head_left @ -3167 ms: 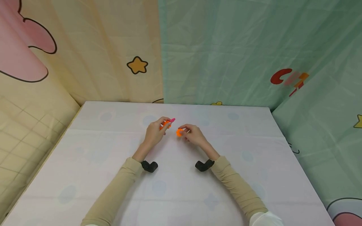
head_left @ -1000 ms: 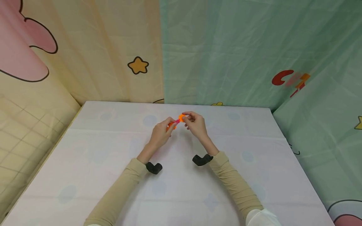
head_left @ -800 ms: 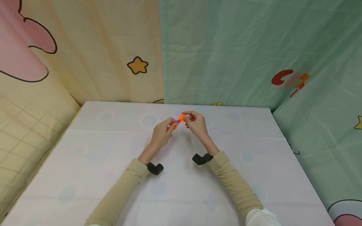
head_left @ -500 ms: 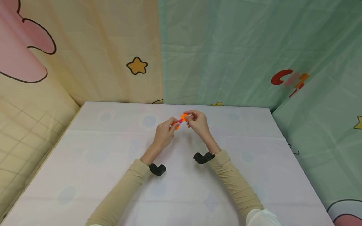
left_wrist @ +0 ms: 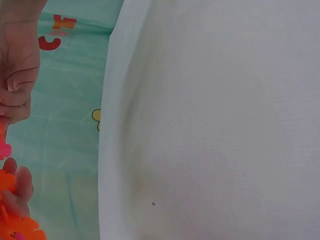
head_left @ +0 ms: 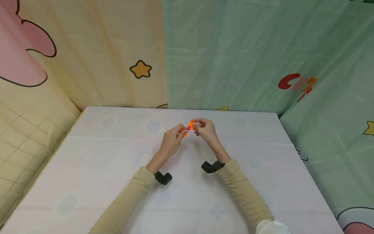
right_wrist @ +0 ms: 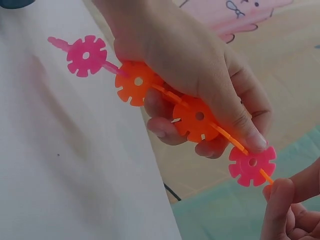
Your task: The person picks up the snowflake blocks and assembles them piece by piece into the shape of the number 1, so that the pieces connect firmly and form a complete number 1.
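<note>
Several slotted plastic snowflake discs, pink and orange, form a chain (right_wrist: 200, 116) seen best in the right wrist view. My left hand (head_left: 170, 141) grips this chain, with the thumb by the pink end disc (right_wrist: 253, 162). My right hand (head_left: 206, 131) pinches an orange snowflake disc (head_left: 191, 125), seen edge-on in the right wrist view. Its edge meets the pink end disc; how deep it sits in a slot I cannot tell. In the left wrist view, only part of the left hand (left_wrist: 22, 187) and chain shows at the left edge.
A white cloth with pale spots covers the table (head_left: 117, 195). Behind it hang a cream curtain (head_left: 117, 48) and a green curtain (head_left: 233, 58) with cartoon prints. Black camera mounts (head_left: 163, 178) sit at both wrists, under beige sleeves (head_left: 125, 201).
At first the hands were apart, the right one holding its orange disc separately. They then came together at the pink end disc, and both have since drifted slightly right.
</note>
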`<action>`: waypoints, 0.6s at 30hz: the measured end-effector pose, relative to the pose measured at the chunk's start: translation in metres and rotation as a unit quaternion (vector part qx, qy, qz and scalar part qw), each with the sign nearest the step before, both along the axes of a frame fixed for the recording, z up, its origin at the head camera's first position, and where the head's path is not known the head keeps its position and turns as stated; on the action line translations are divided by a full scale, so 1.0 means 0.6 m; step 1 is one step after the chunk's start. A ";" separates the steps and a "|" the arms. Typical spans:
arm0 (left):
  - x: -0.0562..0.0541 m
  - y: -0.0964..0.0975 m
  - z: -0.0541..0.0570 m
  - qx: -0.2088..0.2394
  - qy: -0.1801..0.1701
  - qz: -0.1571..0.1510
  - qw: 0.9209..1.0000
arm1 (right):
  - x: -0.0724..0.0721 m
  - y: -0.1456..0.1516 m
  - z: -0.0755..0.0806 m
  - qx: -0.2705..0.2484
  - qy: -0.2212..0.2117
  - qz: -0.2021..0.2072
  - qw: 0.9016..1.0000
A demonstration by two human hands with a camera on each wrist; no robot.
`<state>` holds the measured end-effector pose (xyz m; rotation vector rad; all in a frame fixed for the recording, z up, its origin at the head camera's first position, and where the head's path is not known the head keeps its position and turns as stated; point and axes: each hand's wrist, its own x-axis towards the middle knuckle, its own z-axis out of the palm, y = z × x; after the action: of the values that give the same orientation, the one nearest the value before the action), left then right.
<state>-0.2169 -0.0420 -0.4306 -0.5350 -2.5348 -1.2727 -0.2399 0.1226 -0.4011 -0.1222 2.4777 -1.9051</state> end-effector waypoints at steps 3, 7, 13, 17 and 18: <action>0.001 -0.002 0.000 -0.004 0.002 0.000 1.000 | 0.002 -0.001 0.000 0.001 0.003 0.004 1.000; 0.000 -0.002 -0.001 -0.009 0.001 0.004 1.000 | -0.001 0.002 -0.003 0.002 -0.001 0.011 1.000; -0.003 -0.001 -0.002 -0.007 0.009 0.029 1.000 | -0.006 0.000 -0.002 0.014 -0.020 0.021 0.999; -0.004 -0.002 0.002 -0.003 -0.003 0.042 0.999 | -0.008 -0.002 0.001 0.012 -0.032 0.033 0.999; -0.004 -0.003 0.004 -0.001 -0.013 0.041 0.999 | -0.008 -0.002 0.002 0.011 -0.034 0.032 0.999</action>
<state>-0.2195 -0.0436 -0.4285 -0.4141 -2.5506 -1.2572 -0.2449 0.1213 -0.4001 -0.1326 2.4198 -1.8265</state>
